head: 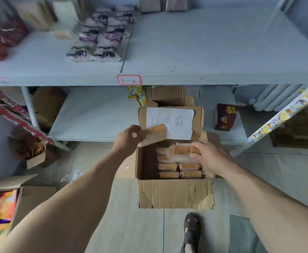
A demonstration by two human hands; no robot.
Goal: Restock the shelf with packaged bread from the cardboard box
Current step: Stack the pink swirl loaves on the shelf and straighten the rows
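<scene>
Your left hand (131, 138) is gripping one bread pack (154, 133) lifted above the cardboard box (176, 193) – ready for the shelf (213, 52) ahead – while your right hand (209, 157) is curling round another pack (184, 150) just over the rows below, so both are loading at once.

Golden-brown bread packets (178, 170) fill a tan cardboard box (176, 194) below a pale grey-blue shelf (204, 52).

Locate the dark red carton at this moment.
In the head view the dark red carton stands on the lower shelf, right of the open cardboard box and its paper label.
</scene>
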